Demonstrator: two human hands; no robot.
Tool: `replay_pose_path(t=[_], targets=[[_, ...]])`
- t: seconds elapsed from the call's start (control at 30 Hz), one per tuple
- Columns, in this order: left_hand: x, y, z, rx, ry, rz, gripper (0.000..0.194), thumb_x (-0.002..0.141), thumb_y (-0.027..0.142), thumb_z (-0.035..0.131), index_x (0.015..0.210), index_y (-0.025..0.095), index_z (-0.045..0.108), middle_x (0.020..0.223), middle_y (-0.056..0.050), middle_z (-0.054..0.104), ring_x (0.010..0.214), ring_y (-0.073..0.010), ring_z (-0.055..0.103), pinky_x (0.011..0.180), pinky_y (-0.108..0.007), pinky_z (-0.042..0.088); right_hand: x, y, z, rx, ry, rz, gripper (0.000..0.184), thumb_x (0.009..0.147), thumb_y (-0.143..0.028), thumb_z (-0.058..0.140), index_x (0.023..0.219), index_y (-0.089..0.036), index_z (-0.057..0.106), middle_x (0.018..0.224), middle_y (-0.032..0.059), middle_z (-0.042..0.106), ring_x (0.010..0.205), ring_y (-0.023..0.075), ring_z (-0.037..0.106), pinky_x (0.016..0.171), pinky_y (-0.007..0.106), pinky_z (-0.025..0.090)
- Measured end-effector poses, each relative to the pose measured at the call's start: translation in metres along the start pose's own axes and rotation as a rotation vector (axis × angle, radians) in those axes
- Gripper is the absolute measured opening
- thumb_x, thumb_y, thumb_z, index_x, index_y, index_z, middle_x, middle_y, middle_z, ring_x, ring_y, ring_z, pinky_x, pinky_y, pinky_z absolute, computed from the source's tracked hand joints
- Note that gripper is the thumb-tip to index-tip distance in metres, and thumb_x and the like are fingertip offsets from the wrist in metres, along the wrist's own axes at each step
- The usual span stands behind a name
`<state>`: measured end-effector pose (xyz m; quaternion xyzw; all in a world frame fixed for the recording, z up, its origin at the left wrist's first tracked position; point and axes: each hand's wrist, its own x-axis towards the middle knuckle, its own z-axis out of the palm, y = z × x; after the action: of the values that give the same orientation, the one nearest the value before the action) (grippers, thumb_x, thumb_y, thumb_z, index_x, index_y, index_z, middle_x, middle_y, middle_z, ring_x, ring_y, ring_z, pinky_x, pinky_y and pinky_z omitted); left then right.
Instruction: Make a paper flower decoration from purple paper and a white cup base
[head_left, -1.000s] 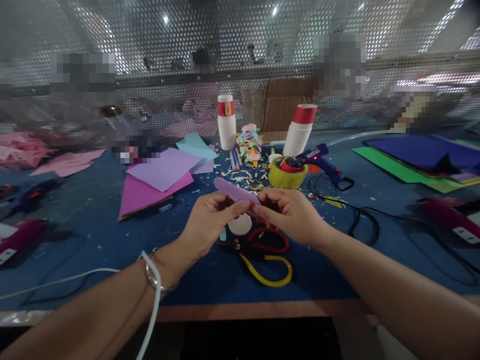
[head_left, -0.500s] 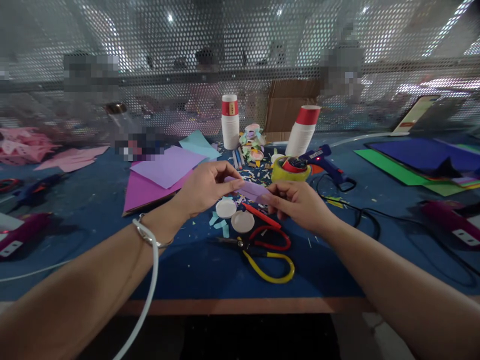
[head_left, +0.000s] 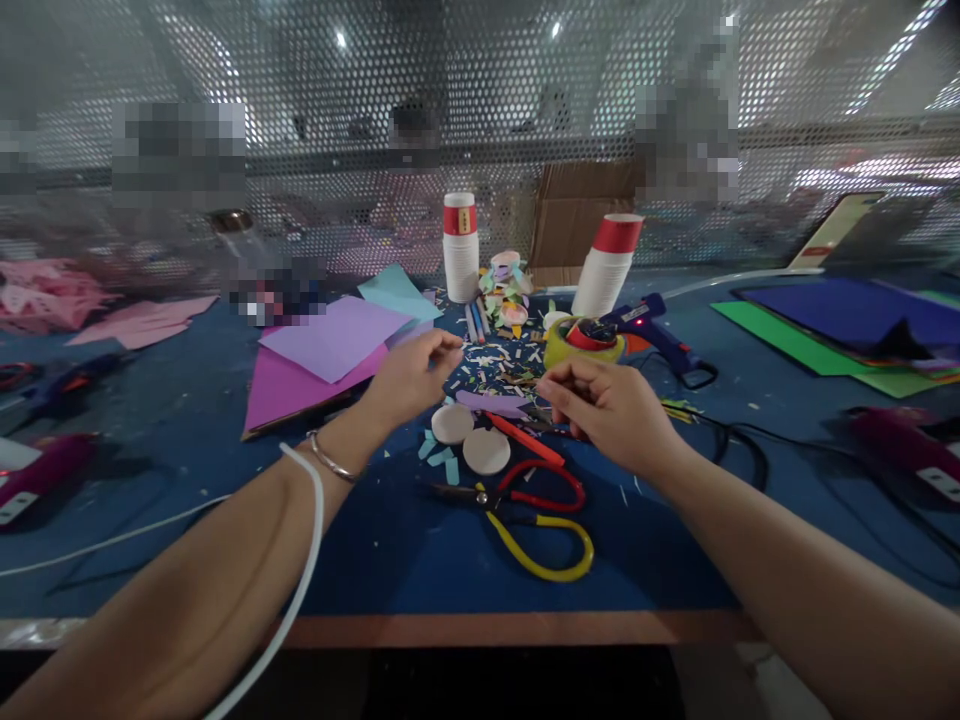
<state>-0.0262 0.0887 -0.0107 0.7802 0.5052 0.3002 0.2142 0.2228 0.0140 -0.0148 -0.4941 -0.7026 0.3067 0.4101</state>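
A lilac paper strip [head_left: 495,404] lies on the table between my hands, touched by neither. My left hand [head_left: 412,378] hovers left of it, fingers bent and thumb slightly apart from them, with nothing visible in it. To the strip's right is my right hand [head_left: 611,405], its fingers curled and the thumb pressed toward the index finger; no object shows there. Just below the strip lie a red pen-like stick [head_left: 525,438] and two white discs [head_left: 486,452], [head_left: 452,424]. Scissors [head_left: 517,505] with one red and one yellow handle rest nearer me.
Purple paper sheets [head_left: 337,335] lie to the left. Behind stand two stacks of paper cups [head_left: 460,265], [head_left: 600,280] and a yellow tape roll [head_left: 581,345]. A blue glue gun [head_left: 656,330] with a black cable sits right. Paper scraps cover the middle.
Both hands have let go of the lilac paper strip, which now lies on the table. The hands have moved a little apart.
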Motion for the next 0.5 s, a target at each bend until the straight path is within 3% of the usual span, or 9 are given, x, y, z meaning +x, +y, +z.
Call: replay_pose_path(t=[0.07,0.17,0.27,0.4,0.5], targets=[[-0.001,-0.001,-0.015,0.084,-0.032,0.0,0.021,0.087,0.032,0.059,0.098,0.018,0.069,0.101,-0.009,0.073,0.09,-0.022,0.063,0.078,-0.035,0.045,-0.001,0.001,0.001,-0.031,-0.008,-0.019,0.024,0.092,-0.041,0.059,0.083,-0.019,0.063,0.063,-0.0018,0.061,0.047,0.0095,0.053,0.048,0.024,0.043],[-0.01,0.0,-0.031,0.172,-0.206,-0.011,0.019,0.08,0.036,0.068,0.085,0.018,0.071,0.083,-0.005,0.071,0.075,-0.0214,0.062,0.069,-0.033,0.043,-0.002,0.002,0.002,-0.062,-0.032,-0.058,0.023,0.093,-0.04,0.056,0.085,-0.019,0.064,0.065,-0.0006,0.061,0.054,0.0119,0.055,0.052,0.026,0.043],[-0.022,0.008,-0.031,0.279,-0.356,0.018,0.03,0.079,0.045,0.071,0.093,0.019,0.072,0.09,-0.007,0.07,0.079,-0.0231,0.062,0.067,-0.033,0.042,-0.004,0.002,0.003,-0.114,-0.064,-0.094,0.023,0.094,-0.039,0.054,0.085,-0.02,0.064,0.067,0.0005,0.06,0.059,0.0136,0.055,0.055,0.026,0.042],[-0.03,0.016,-0.026,0.327,-0.376,0.049,0.028,0.071,0.043,0.077,0.089,0.022,0.072,0.088,-0.005,0.065,0.078,-0.0231,0.059,0.067,-0.032,0.039,-0.006,-0.001,0.002,-0.223,-0.081,-0.116,0.021,0.095,-0.037,0.054,0.086,-0.021,0.064,0.069,0.0006,0.062,0.059,0.0131,0.052,0.053,0.026,0.037],[-0.028,0.011,-0.028,0.327,-0.33,0.052,0.023,0.08,0.045,0.069,0.088,0.024,0.073,0.092,-0.006,0.066,0.081,-0.0234,0.059,0.069,-0.032,0.039,-0.005,-0.001,0.001,-0.26,-0.075,-0.129,0.021,0.095,-0.037,0.053,0.084,-0.021,0.063,0.067,-0.0004,0.061,0.056,0.012,0.048,0.052,0.026,0.035]])
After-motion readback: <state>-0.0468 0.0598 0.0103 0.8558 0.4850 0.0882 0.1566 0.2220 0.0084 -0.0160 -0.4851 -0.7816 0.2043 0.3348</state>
